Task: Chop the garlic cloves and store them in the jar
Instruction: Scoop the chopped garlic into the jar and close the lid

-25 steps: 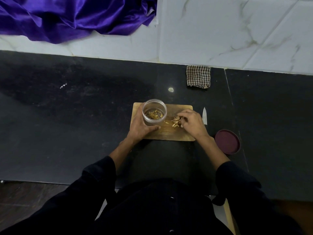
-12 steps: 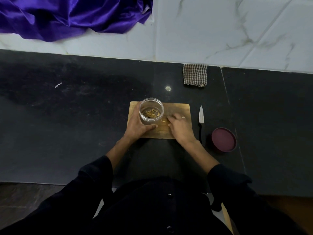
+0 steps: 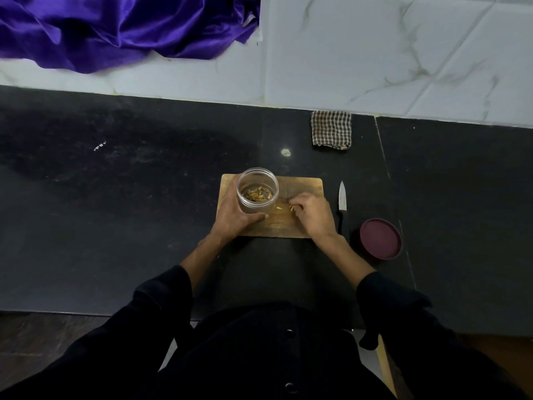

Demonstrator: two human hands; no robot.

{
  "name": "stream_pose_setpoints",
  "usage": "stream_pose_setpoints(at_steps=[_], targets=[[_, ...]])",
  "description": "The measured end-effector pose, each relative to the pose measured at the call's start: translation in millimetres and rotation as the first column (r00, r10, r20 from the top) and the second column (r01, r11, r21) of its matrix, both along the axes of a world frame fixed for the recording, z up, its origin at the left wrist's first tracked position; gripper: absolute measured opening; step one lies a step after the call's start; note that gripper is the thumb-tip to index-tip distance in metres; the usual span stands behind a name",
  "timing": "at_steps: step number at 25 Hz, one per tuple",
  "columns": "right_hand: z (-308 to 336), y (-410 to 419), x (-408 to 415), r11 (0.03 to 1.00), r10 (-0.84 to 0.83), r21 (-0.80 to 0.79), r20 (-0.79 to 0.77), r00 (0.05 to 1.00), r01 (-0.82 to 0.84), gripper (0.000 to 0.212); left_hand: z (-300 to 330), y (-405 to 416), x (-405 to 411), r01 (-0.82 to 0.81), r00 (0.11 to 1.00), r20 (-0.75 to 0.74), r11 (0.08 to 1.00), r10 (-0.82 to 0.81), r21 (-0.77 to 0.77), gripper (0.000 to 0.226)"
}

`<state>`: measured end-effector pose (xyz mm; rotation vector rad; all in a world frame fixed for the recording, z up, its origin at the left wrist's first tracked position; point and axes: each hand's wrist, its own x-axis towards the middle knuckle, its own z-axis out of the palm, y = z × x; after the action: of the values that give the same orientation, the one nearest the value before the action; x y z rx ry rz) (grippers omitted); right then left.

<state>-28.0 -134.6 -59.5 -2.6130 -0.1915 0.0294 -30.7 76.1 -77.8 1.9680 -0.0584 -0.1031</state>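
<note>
A clear round jar (image 3: 257, 190) stands on the left part of the wooden cutting board (image 3: 305, 186), with chopped garlic pieces (image 3: 259, 194) inside. My left hand (image 3: 235, 215) grips the jar from the left and front. My right hand (image 3: 314, 213) rests on the board to the right of the jar, fingers curled over a few loose garlic pieces (image 3: 292, 208). Whether the fingers pinch any pieces is hidden. A small knife (image 3: 342, 204) with a black handle lies on the counter just right of the board.
The jar's maroon lid (image 3: 380, 238) lies on the black counter right of the knife. A checked cloth (image 3: 331, 130) sits at the back against the white marble wall. Purple fabric (image 3: 124, 27) is draped at the upper left. The counter's front edge is near my body.
My right hand moved left across the board toward the jar, then drew back slightly to the remaining pieces. The pile of garlic on the board has shrunk. The left hand kept holding the jar.
</note>
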Motion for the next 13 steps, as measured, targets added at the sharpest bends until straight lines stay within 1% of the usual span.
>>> stream_pose_setpoints(at_steps=[1,2,3,4,5,6,7,8,9,10,11,12,13], targets=[[2,-3,4,0.974,-0.137,0.175,-0.069,0.988,0.147,0.019,0,0,0,-0.001,1.0,-0.003,1.0,0.001,0.002,0.111],[5,-6,8,0.886,-0.248,0.351,-0.195,0.949,0.303,0.017,0,1,0,-0.003,1.0,-0.008,1.0,0.003,0.006,0.112],[9,-10,10,0.744,-0.293,0.503,-0.346,0.891,0.44,0.018,0,1,0,-0.004,1.0,-0.013,1.0,0.004,0.008,0.113],[13,-13,11,0.583,-0.28,0.605,-0.478,0.833,0.543,0.019,-1,1,0,-0.004,1.0,-0.019,1.0,0.004,0.009,0.113],[20,-16,11,0.441,-0.235,0.659,-0.57,0.787,0.61,0.022,-1,1,0,-0.002,1.0,-0.021,1.0,0.002,0.006,0.113],[27,-18,12,0.341,-0.192,0.678,-0.628,0.754,0.651,0.023,-1,1,0,-0.004,1.0,-0.024,1.0,0.004,0.004,0.113],[34,-19,13,0.269,-0.155,0.689,-0.658,0.737,0.673,0.023,-1,2,0,-0.005,1.0,-0.024,1.0,0.005,0.001,0.113],[41,-18,15,0.22,-0.122,0.704,-0.667,0.735,0.676,0.021,0,2,0,-0.005,1.0,-0.022,1.0,0.005,0.001,0.113],[48,-16,16,0.191,-0.093,0.723,-0.66,0.745,0.664,0.017,0,1,0,-0.002,1.0,-0.018,1.0,0.002,0.0,0.111],[55,-11,18,0.183,-0.069,0.746,-0.641,0.765,0.641,0.015,1,0,0,0.001,1.0,-0.012,1.0,-0.001,-0.003,0.11],[62,-5,20,0.19,-0.049,0.769,-0.613,0.788,0.61,0.015,2,0,-1,0.001,1.0,-0.006,1.0,-0.001,-0.007,0.109],[68,3,22,0.221,-0.036,0.791,-0.579,0.815,0.571,0.015,2,-1,-1,-0.001,1.0,-0.002,1.0,0.001,-0.008,0.109],[74,13,24,0.282,-0.031,0.808,-0.531,0.847,0.518,0.015,2,-1,-1,-0.003,1.0,0.002,1.0,0.003,-0.011,0.109]])
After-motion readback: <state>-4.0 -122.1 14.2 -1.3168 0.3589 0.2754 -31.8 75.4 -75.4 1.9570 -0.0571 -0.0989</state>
